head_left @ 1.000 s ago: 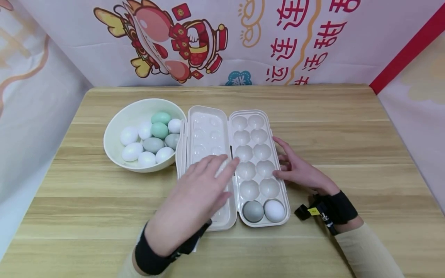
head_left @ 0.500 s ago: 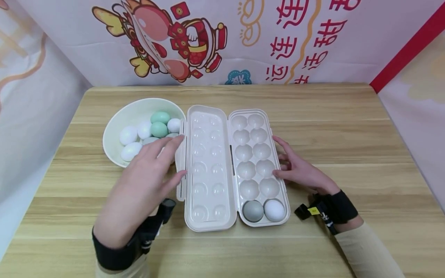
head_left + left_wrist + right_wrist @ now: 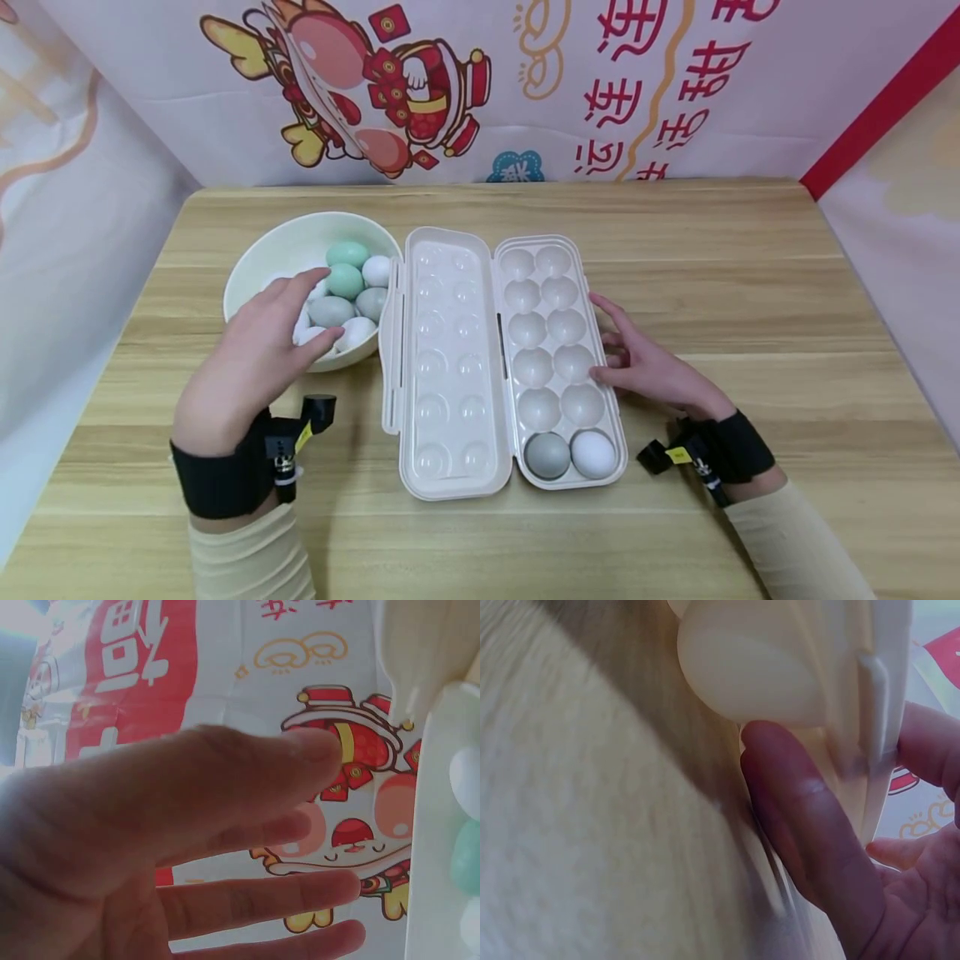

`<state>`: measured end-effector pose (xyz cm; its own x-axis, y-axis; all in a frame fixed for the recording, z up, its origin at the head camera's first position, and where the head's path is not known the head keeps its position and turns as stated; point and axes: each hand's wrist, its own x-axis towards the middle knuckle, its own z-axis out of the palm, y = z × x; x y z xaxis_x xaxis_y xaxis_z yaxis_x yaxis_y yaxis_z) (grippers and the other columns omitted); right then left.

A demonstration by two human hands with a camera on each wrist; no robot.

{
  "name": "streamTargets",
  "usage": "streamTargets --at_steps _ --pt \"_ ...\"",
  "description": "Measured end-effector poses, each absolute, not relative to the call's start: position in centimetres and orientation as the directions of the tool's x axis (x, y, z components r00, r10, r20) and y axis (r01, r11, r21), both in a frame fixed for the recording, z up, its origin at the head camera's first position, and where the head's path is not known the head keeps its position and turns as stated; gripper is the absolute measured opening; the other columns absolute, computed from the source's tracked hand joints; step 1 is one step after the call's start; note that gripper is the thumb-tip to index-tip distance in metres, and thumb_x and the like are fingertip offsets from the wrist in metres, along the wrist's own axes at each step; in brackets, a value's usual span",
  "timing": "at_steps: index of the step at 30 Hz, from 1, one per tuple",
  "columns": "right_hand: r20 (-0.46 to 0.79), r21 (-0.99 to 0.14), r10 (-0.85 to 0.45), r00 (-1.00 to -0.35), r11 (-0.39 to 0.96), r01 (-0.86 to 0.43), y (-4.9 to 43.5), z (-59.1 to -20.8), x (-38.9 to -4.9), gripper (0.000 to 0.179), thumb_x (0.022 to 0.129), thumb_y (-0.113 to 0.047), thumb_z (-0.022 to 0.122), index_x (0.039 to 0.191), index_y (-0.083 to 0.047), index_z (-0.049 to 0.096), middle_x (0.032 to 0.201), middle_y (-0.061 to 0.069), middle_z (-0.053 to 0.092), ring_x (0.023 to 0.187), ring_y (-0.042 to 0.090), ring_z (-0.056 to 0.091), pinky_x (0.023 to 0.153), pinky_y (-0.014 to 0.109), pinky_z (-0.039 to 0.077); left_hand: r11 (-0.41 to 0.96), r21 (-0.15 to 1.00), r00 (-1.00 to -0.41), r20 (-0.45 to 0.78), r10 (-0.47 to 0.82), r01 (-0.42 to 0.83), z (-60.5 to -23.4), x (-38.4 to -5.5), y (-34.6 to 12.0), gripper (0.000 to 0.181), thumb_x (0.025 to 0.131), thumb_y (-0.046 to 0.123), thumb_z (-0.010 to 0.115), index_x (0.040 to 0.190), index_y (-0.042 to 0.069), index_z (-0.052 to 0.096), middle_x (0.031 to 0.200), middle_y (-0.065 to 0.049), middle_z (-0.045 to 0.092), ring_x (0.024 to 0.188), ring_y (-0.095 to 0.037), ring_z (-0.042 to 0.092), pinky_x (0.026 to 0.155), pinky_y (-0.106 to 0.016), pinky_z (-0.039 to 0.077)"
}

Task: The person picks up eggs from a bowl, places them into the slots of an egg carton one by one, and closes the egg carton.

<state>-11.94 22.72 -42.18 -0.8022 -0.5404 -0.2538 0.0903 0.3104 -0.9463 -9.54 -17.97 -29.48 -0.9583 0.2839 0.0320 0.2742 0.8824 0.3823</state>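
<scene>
Fingers point(image 3: 298, 292) apart, your left hand point(image 3: 251, 350) seems after eggs point(image 3: 332, 312), frame left — pinch one next — right hand point(image 3: 648, 360) splayed against the carton point(image 3: 534, 367).

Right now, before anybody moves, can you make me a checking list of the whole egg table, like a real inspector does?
Surface: wooden table, light, with streaky grain.
Job's things: bowl with white, green and grey eggs; open carton, a grey egg and a white egg at its near end.
Clutter: nothing seen.
Left fingers: spread over the bowl, holding no egg; whether they touch one, can't tell.
Right fingers: against the carton's outer side.
Cables: no loose ones seen; small dark parts by the wrist straps are unclear.
Surroundings: white backdrop with a cartoon and red writing.
</scene>
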Motion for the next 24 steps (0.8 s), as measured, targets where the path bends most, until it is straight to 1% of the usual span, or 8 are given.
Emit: streamTargets --at_steps 8,11,13,17,19,24 --pt "-0.244 -0.948 -0.533 -0.810 0.307 0.083 22.8 -42.2 -11.9 0.089 0.087 -0.008 0.060 0.144 -0.039 -0.001 0.134 0.030 0.037 0.103 0.034 0.057 0.080 0.040 0.052 0.876 0.414 -0.963 0.007 0.268 0.247 -29.7 -11.0 -18.2 0.056 0.088 0.018 0.059 0.135 0.000 0.036 0.122 -0.031 0.049 0.108 -0.041 0.046 0.090 -0.060 0.039" --pt "-0.254 -0.951 -0.546 -0.799 0.293 0.102 22.7 -42.4 -11.7 0.089 0.087 -0.008 0.060 0.145 -0.039 -0.001 0.135 0.030 0.037 0.105 0.035 0.057 0.080 0.041 0.052 0.873 0.419 -0.961 -0.006 0.277 0.249 -30.1 -11.5 -18.5 0.055 0.088 0.017 0.058 0.135 -0.002 0.035 0.121 -0.032 0.048 0.107 -0.043 0.046 0.089 -0.061 0.039" --pt "-0.254 -0.953 -0.553 -0.793 0.285 0.107 22.7 -42.5 -11.7 0.089 0.087 -0.008 0.060 0.145 -0.039 -0.001 0.135 0.030 0.037 0.106 0.035 0.056 0.079 0.042 0.052 0.875 0.404 -0.956 0.000 0.292 0.267 -30.3 -11.9 -18.8 0.054 0.088 0.014 0.058 0.134 -0.004 0.036 0.118 -0.033 0.050 0.103 -0.043 0.047 0.086 -0.060 0.040" --pt "-0.249 -0.953 -0.548 -0.799 0.287 0.100 22.7 -42.4 -11.7 0.089 0.087 -0.009 0.060 0.144 -0.040 -0.001 0.135 0.030 0.036 0.107 0.036 0.055 0.080 0.043 0.052 0.882 0.355 -0.946 0.019 0.324 0.309 -30.0 -13.5 -19.5 0.053 0.086 0.010 0.059 0.130 -0.007 0.038 0.119 -0.034 0.050 0.104 -0.045 0.047 0.087 -0.060 0.039" --pt "-0.244 -0.953 -0.546 -0.801 0.287 0.095 22.7 -42.3 -11.7 0.089 0.087 -0.010 0.060 0.144 -0.039 -0.001 0.136 0.030 0.035 0.108 0.036 0.055 0.081 0.044 0.052 0.888 0.332 -0.942 0.006 0.335 0.318 -29.5 -14.4 -19.7 0.052 0.086 0.010 0.059 0.130 -0.008 0.037 0.123 -0.035 0.049 0.109 -0.046 0.045 0.090 -0.060 0.038" --pt "-0.237 -0.957 -0.552 -0.800 0.276 0.094 22.8 -42.1 -11.9 0.089 0.087 -0.009 0.060 0.145 -0.039 -0.001 0.137 0.030 0.035 0.109 0.037 0.054 0.081 0.045 0.051 0.901 0.282 -0.932 -0.057 0.359 0.330 -28.7 -16.4 -20.2 0.051 0.086 0.010 0.059 0.129 -0.009 0.038 0.120 -0.036 0.051 0.106 -0.047 0.048 0.089 -0.060 0.040"
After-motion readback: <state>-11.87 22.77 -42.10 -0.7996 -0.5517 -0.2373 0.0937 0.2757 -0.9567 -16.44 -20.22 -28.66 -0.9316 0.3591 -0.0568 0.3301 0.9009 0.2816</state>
